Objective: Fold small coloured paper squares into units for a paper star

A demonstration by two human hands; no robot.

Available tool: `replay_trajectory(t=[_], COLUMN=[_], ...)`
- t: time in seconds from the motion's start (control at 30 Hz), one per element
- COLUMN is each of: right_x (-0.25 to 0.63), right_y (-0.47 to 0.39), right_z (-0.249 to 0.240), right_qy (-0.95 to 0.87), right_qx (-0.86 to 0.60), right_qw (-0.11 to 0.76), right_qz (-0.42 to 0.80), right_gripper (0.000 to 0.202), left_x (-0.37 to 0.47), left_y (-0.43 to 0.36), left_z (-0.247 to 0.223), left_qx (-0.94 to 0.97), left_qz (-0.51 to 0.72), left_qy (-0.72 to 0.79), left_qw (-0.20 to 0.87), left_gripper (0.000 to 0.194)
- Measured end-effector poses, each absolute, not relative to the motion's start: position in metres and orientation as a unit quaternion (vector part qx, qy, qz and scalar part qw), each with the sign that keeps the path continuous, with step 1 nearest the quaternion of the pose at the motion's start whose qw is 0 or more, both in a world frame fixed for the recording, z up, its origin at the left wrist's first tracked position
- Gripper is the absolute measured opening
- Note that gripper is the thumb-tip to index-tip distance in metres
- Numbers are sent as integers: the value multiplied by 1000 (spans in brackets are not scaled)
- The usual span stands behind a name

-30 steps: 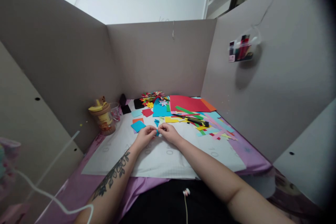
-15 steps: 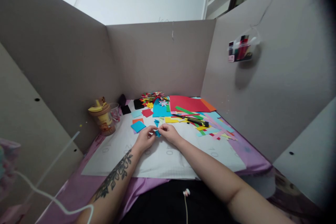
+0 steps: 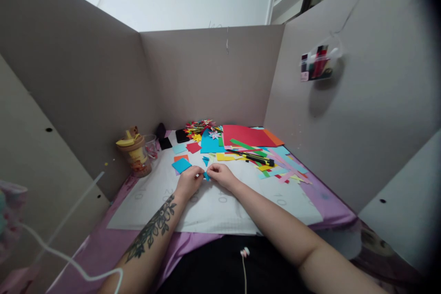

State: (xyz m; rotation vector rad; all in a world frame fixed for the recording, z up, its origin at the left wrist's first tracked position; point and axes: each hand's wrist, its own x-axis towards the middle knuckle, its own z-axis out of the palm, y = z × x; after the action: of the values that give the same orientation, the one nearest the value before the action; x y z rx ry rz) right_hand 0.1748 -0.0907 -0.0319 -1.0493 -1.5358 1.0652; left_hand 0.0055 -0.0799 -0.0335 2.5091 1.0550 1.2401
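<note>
A small folded piece of blue paper (image 3: 206, 176) is pinched between my two hands over the white sheet (image 3: 234, 213). My left hand (image 3: 190, 180) has its thumb and fingertips closed on the paper's left side. From the other side, my right hand (image 3: 221, 174) grips it with bent fingers. Fingers cover much of the paper, so its exact folds are hidden. Just beyond my fingertips lies another small folded blue piece (image 3: 206, 160). Left of my left hand, blue paper squares (image 3: 181, 166) rest on an orange one.
Folded paper stars (image 3: 201, 128) are heaped at the back. Red paper (image 3: 244, 136), a black-and-yellow utility knife (image 3: 260, 161) and coloured strips (image 3: 284, 170) lie to the right. A yellow-brown cup (image 3: 133, 154) stands left. Grey panels (image 3: 210, 73) enclose the table.
My left fingers have closed in tighter, and the blue paper between my hands sits slightly differently. Everything else on the table stays in place.
</note>
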Motion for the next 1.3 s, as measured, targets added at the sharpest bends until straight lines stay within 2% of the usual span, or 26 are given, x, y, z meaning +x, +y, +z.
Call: replay_trajectory(t=[0.3,0.43,0.77,0.93,1.3], right_x=[176,176,176,177,176], right_y=[-87,-88,-91,-91,-91], right_z=[-37,-34,-31,-31,-30], right_qy=[-624,-655,-680,-678,-690], right_qx=[-427,-433,-437,-437,-424], right_qw=[478,467,462,468,490], right_qz=[447,407,365,361,323], right_gripper=[17,16,14,11,8], left_x=[8,8,9,11,12], left_y=[-82,-80,-82,-86,-85], left_z=[-26,-24,-20,-17,-18], left_qx=[802,766,662,643,683], left_qz=[418,410,374,360,363], left_qy=[381,403,411,417,404], left_qw=[193,288,504,533,488], left_gripper=[18,27,34,35,28])
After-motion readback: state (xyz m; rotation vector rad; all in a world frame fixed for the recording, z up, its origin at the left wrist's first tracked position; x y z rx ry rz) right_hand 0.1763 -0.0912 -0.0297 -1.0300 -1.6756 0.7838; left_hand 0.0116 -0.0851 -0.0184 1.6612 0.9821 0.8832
